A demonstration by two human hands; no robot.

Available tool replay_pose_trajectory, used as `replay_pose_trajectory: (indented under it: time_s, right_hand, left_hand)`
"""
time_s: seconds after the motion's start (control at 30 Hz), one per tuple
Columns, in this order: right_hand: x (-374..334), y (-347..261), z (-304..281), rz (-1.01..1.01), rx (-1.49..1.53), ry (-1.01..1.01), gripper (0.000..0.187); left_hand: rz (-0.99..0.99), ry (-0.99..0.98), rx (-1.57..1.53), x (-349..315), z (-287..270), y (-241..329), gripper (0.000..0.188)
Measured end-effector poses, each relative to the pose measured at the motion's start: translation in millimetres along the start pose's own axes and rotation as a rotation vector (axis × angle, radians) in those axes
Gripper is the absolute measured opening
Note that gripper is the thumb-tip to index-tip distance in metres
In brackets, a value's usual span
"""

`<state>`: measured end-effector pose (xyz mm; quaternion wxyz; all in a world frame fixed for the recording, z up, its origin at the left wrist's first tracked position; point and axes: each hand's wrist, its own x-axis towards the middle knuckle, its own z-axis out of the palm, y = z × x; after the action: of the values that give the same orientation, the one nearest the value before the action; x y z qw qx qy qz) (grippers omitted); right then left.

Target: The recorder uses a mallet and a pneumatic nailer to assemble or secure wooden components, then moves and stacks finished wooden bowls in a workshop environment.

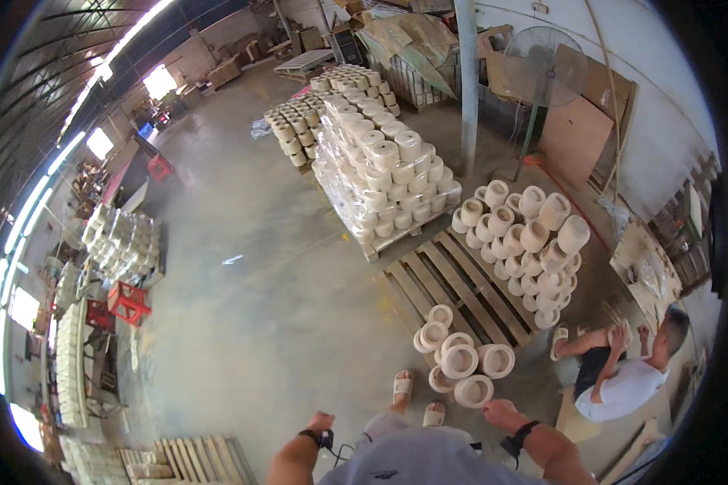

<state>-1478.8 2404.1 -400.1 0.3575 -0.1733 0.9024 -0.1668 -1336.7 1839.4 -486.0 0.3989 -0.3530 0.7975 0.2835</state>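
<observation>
My left hand [322,421] hangs beside my body with its fingers curled, and I see nothing in it. My right hand [503,415], also curled, is just right of the nearest pale thick-walled round pot [473,391]; whether it touches the rim cannot be told. Several more such pots, among them a pot with a wide mouth [459,361], stand in a loose group on the floor and by the near end of a wooden pallet [449,279]. Dark bands with cables are on both my wrists.
A tall stack of pale pots [534,234] stands right of the pallet. Beyond it is a film-wrapped load of pots [380,166]. A person in a white shirt [623,388] sits low at the right. Red stools [128,302] stand left; a fan [544,66] stands by the wall.
</observation>
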Motion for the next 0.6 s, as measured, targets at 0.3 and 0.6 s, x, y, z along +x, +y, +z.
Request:
replay_pose_trajectory:
  time_s: [0.3, 0.6]
  right_hand:
    - [-7.6, -28.0, 25.9, -0.154, -0.244, -0.457, 0.028]
    - [62.9, -129.6, 51.8, -0.369, -0.655, -0.416, 0.029]
  left_hand:
    - [-0.150, -0.150, -0.381, -69.5, 107.4, -167.6, 0.038]
    - [-0.167, 0.055, -0.916, -80.9, 131.5, -273.6, 0.040]
